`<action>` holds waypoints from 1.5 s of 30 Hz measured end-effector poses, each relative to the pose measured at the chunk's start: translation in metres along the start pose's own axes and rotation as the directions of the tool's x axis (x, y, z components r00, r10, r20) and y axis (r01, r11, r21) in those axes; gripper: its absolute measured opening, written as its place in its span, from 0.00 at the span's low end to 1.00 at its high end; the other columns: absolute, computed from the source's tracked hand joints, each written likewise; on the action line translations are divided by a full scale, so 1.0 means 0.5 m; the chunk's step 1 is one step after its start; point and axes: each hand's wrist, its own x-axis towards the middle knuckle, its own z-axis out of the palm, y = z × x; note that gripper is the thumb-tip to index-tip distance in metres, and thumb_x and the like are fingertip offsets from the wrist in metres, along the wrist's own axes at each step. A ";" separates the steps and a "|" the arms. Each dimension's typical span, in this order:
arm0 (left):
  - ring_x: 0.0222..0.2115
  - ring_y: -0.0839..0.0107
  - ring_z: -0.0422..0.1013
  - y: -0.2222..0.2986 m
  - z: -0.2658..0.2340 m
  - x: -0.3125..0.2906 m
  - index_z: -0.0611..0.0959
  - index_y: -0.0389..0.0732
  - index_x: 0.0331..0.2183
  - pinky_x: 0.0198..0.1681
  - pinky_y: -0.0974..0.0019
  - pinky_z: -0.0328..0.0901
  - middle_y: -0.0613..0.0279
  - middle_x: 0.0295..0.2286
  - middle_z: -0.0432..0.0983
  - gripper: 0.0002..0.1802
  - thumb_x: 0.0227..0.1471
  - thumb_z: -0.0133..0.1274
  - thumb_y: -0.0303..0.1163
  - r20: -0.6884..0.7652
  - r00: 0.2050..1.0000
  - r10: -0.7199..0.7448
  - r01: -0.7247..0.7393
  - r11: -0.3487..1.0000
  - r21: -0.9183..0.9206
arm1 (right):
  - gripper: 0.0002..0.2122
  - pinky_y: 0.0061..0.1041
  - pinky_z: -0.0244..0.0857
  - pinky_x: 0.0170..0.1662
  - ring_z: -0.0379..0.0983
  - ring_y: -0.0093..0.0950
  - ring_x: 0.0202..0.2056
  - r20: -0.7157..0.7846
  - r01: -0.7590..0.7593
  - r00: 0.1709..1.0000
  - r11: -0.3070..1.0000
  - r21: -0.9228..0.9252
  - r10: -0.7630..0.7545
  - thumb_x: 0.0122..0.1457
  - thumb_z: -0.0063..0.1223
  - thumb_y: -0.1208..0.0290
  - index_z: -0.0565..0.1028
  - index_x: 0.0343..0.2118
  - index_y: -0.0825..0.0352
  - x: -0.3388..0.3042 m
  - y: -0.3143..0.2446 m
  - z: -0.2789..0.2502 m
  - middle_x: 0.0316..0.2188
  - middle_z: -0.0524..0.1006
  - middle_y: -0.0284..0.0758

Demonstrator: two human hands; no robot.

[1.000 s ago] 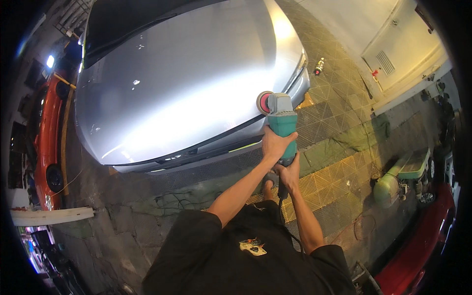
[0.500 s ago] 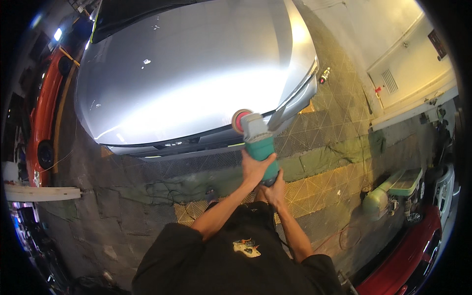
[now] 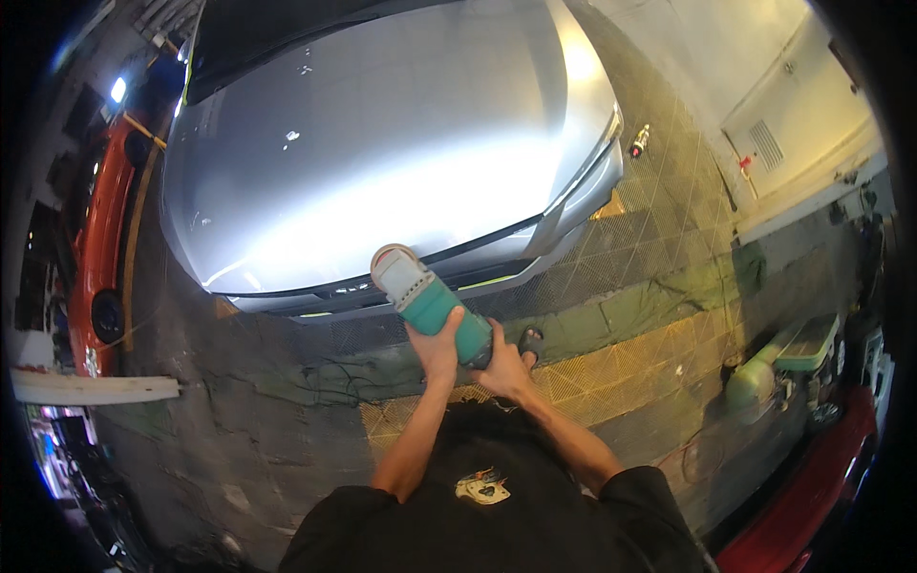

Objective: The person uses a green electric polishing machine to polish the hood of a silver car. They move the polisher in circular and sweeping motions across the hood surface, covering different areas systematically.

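Observation:
Both my hands are wrapped around a teal and grey car polisher. My left hand grips the middle of its body, with the thumb over the top. At the dark rear end, my right hand is closed on it. The polisher's round pad, mostly hidden under the grey head, is at the front edge of a silver car hood. Whether the pad touches the paint I cannot tell. A few small white spots lie on the hood, and a bright band of light reflects across it.
An orange car stands at the left, and a dark red car at the lower right. A green air compressor sits on the right. A small bottle is on the floor beside the silver car. Grid tiles cover part of the floor.
Both hands have carried the polisher leftward along the hood's front edge and slightly nearer to me. It now tilts with its head to the left. A foot has come into view at its right.

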 end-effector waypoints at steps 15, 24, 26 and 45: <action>0.47 0.60 0.73 -0.023 0.319 0.010 0.67 0.29 0.54 0.52 0.58 0.68 0.48 0.46 0.74 0.48 0.41 0.77 0.43 0.414 0.910 0.039 -0.085 0.992 0.092 | 0.48 0.43 0.72 0.52 0.79 0.57 0.46 -0.349 -0.104 0.915 0.952 0.287 0.205 0.43 0.70 0.71 0.52 0.67 0.68 0.039 0.154 -0.153 0.41 0.80 0.60; 0.44 0.51 0.78 0.013 0.327 -0.026 0.67 0.27 0.52 0.49 0.53 0.71 0.39 0.44 0.77 0.53 0.36 0.77 0.52 0.366 0.926 -0.094 -0.057 0.922 0.382 | 0.46 0.41 0.70 0.56 0.78 0.52 0.52 -0.415 0.004 0.895 0.928 0.372 0.163 0.43 0.71 0.73 0.55 0.66 0.68 0.027 0.179 -0.147 0.48 0.78 0.57; 0.44 0.54 0.77 0.000 0.278 -0.022 0.68 0.28 0.53 0.49 0.55 0.71 0.43 0.44 0.77 0.52 0.37 0.77 0.50 0.347 0.936 -0.065 -0.058 0.941 0.333 | 0.47 0.41 0.70 0.56 0.77 0.51 0.52 -0.396 0.028 0.908 0.926 0.377 0.133 0.42 0.71 0.73 0.55 0.66 0.68 0.017 0.162 -0.112 0.49 0.78 0.57; 0.46 0.62 0.75 0.062 -0.123 0.115 0.70 0.37 0.57 0.49 0.57 0.74 0.55 0.47 0.74 0.35 0.53 0.66 0.35 -0.018 0.995 -0.095 0.086 0.952 -0.294 | 0.51 0.48 0.74 0.42 0.79 0.60 0.36 0.127 0.379 0.917 0.925 0.013 -0.377 0.48 0.67 0.60 0.46 0.69 0.77 0.101 -0.092 0.045 0.32 0.78 0.64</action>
